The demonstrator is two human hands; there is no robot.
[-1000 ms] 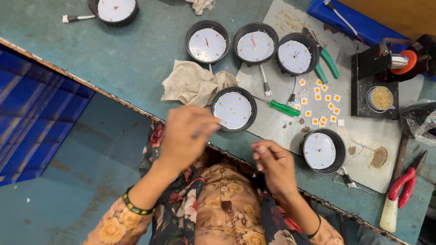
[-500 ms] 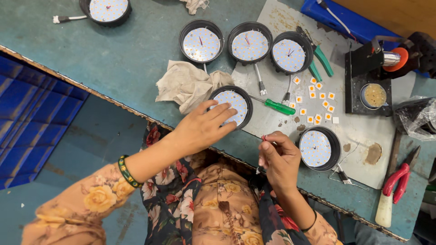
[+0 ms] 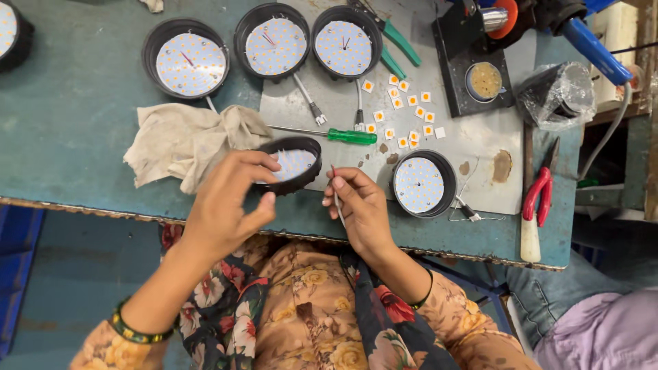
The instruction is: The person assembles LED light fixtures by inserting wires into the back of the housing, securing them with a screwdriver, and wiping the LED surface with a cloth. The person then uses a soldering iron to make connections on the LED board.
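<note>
A round black lamp housing (image 3: 296, 163) with a white LED board inside lies tilted at the near table edge. My left hand (image 3: 229, 203) curls around its near side, fingers on the rim. My right hand (image 3: 360, 207) pinches a thin metal tool (image 3: 336, 194), probably tweezers, upright just right of that housing. A second housing with an LED board (image 3: 419, 183) sits to the right of my right hand. Several small square LED chips (image 3: 406, 118) lie scattered on the grey sheet (image 3: 473, 147) beyond.
Three more black housings (image 3: 275, 42) stand in a row at the back. A green-handled screwdriver (image 3: 349, 136), a beige rag (image 3: 184, 140), red-handled pliers (image 3: 534, 202), a soldering stand with a small pot (image 3: 484, 79) and a plastic-wrapped object (image 3: 558, 96) surround the work spot.
My left hand has slid down around the near housing and pulled it toward the table edge, tilting it. My right hand has risen to the edge with the thin tool.
</note>
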